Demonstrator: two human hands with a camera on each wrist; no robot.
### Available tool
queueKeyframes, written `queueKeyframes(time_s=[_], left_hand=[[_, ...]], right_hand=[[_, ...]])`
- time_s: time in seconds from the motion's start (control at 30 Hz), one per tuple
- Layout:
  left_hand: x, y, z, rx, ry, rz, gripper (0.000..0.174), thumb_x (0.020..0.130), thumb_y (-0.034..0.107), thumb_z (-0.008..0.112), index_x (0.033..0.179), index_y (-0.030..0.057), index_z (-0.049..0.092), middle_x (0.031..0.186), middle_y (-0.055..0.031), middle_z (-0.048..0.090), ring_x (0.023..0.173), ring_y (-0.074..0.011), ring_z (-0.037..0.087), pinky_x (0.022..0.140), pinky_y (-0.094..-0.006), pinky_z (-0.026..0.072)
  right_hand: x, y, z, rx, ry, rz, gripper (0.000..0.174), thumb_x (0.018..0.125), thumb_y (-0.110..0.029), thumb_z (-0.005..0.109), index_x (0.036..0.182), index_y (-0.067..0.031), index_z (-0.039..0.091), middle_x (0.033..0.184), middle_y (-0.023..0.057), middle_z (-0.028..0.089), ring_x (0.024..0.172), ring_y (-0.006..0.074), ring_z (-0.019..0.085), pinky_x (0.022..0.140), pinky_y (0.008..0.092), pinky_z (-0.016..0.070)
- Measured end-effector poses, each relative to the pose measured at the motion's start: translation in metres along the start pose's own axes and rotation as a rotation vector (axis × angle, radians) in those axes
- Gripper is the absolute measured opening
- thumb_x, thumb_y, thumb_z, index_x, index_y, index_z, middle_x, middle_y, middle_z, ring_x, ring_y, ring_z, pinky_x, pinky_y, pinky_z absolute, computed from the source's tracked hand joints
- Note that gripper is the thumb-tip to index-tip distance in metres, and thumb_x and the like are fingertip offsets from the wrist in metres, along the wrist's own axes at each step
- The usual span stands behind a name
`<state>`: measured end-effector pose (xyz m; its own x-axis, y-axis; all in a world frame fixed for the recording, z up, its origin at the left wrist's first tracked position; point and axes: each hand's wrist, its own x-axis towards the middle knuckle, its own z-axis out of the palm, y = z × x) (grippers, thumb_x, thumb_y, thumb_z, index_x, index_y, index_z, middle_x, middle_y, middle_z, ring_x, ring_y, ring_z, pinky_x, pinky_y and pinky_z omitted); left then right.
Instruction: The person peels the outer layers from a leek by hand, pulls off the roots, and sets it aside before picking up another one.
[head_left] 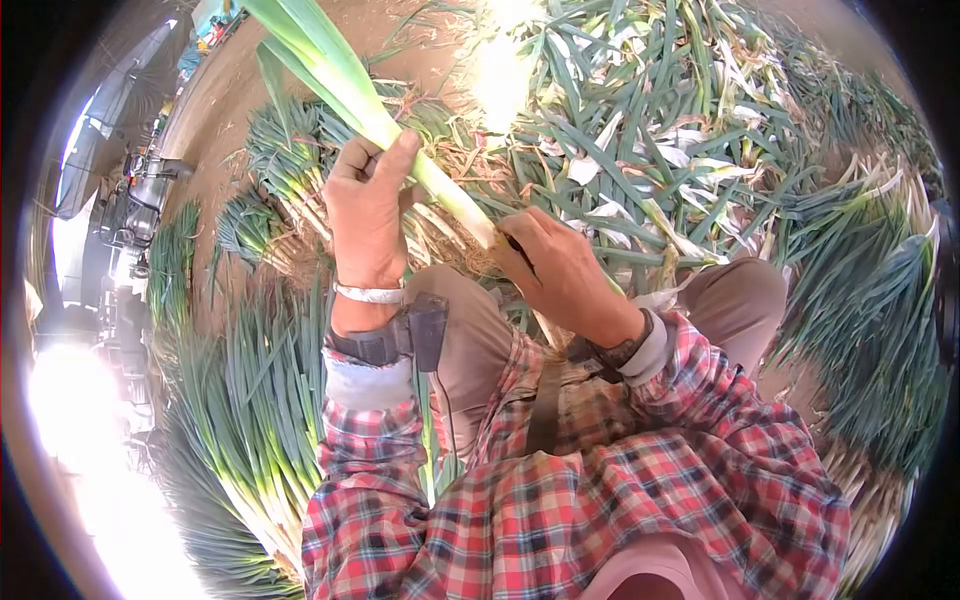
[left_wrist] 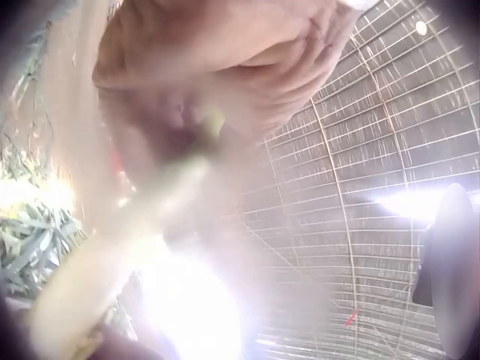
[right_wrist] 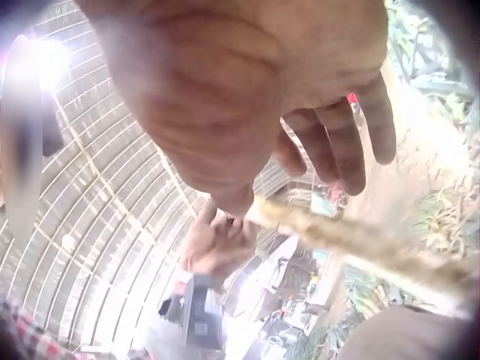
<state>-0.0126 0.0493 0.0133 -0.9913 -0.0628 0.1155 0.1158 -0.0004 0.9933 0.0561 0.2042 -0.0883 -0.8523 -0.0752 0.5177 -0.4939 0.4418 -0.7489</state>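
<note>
In the head view, a long green onion (head_left: 455, 200) slants from upper left down toward the middle, its green leaves up and its white stalk down. My left hand (head_left: 370, 210) grips it where green turns to white, thumb laid across it. At its lower white part, my right hand (head_left: 565, 270) pinches the stalk, fingers bent. Through the right wrist view, the right hand's thumb tip meets a brownish, dirty stretch of the stalk (right_wrist: 352, 240), while the other fingers hang apart from it. The left wrist view is hazy; the pale stalk (left_wrist: 90, 285) runs below the left hand (left_wrist: 217, 45).
Loose leaves and peelings (head_left: 640, 140) heap on the ground ahead. Bundled green onions (head_left: 270, 390) lie at left, with smaller bundles (head_left: 250, 225) beyond, and a large pile (head_left: 870, 270) at right. My bent knees (head_left: 740, 300) flank the work.
</note>
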Motion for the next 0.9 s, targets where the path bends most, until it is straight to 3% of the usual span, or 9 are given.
queueKeyframes(time_s=[0.1, 0.13, 0.23, 0.3, 0.53, 0.63, 0.7, 0.8, 0.9], left_hand=[[-0.020, -0.009, 0.006, 0.149, -0.091, 0.020, 0.020, 0.092, 0.021, 0.062, 0.098, 0.0014, 0.061, 0.083, -0.0002, 0.057, 0.072, -0.0078, 0.055, 0.061, -0.0228, 0.0500], [-0.023, -0.022, 0.007, 0.241, -0.106, 0.104, 0.019, 0.094, 0.018, 0.060, 0.090, -0.0014, 0.061, 0.077, -0.0022, 0.058, 0.064, -0.0079, 0.054, 0.056, -0.0242, 0.0499], [-0.030, -0.032, 0.006, 0.233, -0.142, 0.139, 0.022, 0.096, 0.016, 0.054, 0.095, -0.0044, 0.061, 0.074, -0.0037, 0.058, 0.060, -0.0084, 0.053, 0.056, -0.0247, 0.0487], [-0.038, -0.035, 0.011, 0.292, -0.115, 0.200, 0.022, 0.096, 0.015, 0.053, 0.097, -0.0049, 0.061, 0.073, -0.0044, 0.058, 0.060, -0.0087, 0.052, 0.056, -0.0250, 0.0477], [-0.043, -0.037, 0.014, 0.440, -0.053, 0.347, 0.019, 0.096, 0.012, 0.052, 0.098, -0.0038, 0.062, 0.070, -0.0082, 0.060, 0.058, -0.0105, 0.051, 0.053, -0.0275, 0.0425], [-0.043, -0.044, 0.016, 0.443, -0.009, 0.440, 0.015, 0.094, 0.010, 0.055, 0.095, -0.0028, 0.062, 0.068, -0.0082, 0.059, 0.056, -0.0110, 0.050, 0.053, -0.0278, 0.0421], [-0.044, -0.044, 0.015, 0.416, -0.036, 0.422, 0.014, 0.094, 0.010, 0.056, 0.094, -0.0029, 0.062, 0.067, -0.0080, 0.059, 0.056, -0.0111, 0.050, 0.053, -0.0277, 0.0420], [-0.049, -0.044, 0.020, 0.354, -0.032, 0.406, 0.013, 0.093, 0.009, 0.057, 0.093, -0.0032, 0.061, 0.066, -0.0072, 0.058, 0.056, -0.0110, 0.050, 0.052, -0.0274, 0.0417], [-0.047, -0.047, 0.017, 0.398, -0.015, 0.398, 0.012, 0.093, 0.006, 0.055, 0.092, -0.0037, 0.061, 0.066, -0.0065, 0.058, 0.057, -0.0104, 0.051, 0.052, -0.0271, 0.0421]], right_hand=[[-0.011, 0.003, 0.005, 0.111, 0.120, 0.018, 0.018, 0.087, -0.014, 0.062, 0.100, -0.0037, 0.056, 0.084, 0.0161, 0.057, 0.075, 0.0358, 0.058, 0.063, 0.0407, 0.0452], [-0.012, 0.001, 0.004, 0.109, 0.121, 0.018, 0.018, 0.087, -0.014, 0.062, 0.100, -0.0037, 0.056, 0.084, 0.0161, 0.057, 0.075, 0.0358, 0.058, 0.063, 0.0407, 0.0452], [-0.016, -0.003, 0.001, 0.115, 0.139, 0.006, 0.019, 0.085, -0.009, 0.064, 0.101, -0.0030, 0.056, 0.083, 0.0162, 0.056, 0.074, 0.0356, 0.057, 0.064, 0.0402, 0.0452], [-0.019, -0.001, 0.003, 0.249, 0.157, 0.060, 0.020, 0.083, -0.006, 0.066, 0.100, -0.0025, 0.056, 0.084, 0.0161, 0.056, 0.074, 0.0351, 0.057, 0.064, 0.0397, 0.0456], [-0.021, -0.009, -0.004, 0.156, 0.161, 0.060, 0.022, 0.082, -0.004, 0.067, 0.101, -0.0019, 0.057, 0.086, 0.0166, 0.058, 0.075, 0.0347, 0.058, 0.066, 0.0381, 0.0465], [-0.025, -0.006, -0.005, 0.229, 0.180, 0.065, 0.021, 0.083, -0.004, 0.067, 0.101, -0.0011, 0.058, 0.086, 0.0154, 0.059, 0.074, 0.0303, 0.058, 0.066, 0.0361, 0.0465], [-0.028, -0.005, -0.010, 0.356, 0.115, 0.153, 0.017, 0.087, -0.005, 0.063, 0.101, 0.0031, 0.059, 0.085, 0.0088, 0.057, 0.074, 0.0142, 0.056, 0.068, 0.0276, 0.0473], [-0.029, -0.002, -0.018, 0.467, 0.054, 0.212, 0.021, 0.085, -0.007, 0.067, 0.102, 0.0016, 0.059, 0.090, 0.0143, 0.061, 0.082, 0.0222, 0.059, 0.075, 0.0318, 0.0465], [-0.028, -0.003, -0.022, 0.515, 0.002, 0.292, 0.021, 0.086, -0.007, 0.066, 0.103, 0.0020, 0.059, 0.092, 0.0152, 0.062, 0.085, 0.0235, 0.060, 0.078, 0.0314, 0.0462]])
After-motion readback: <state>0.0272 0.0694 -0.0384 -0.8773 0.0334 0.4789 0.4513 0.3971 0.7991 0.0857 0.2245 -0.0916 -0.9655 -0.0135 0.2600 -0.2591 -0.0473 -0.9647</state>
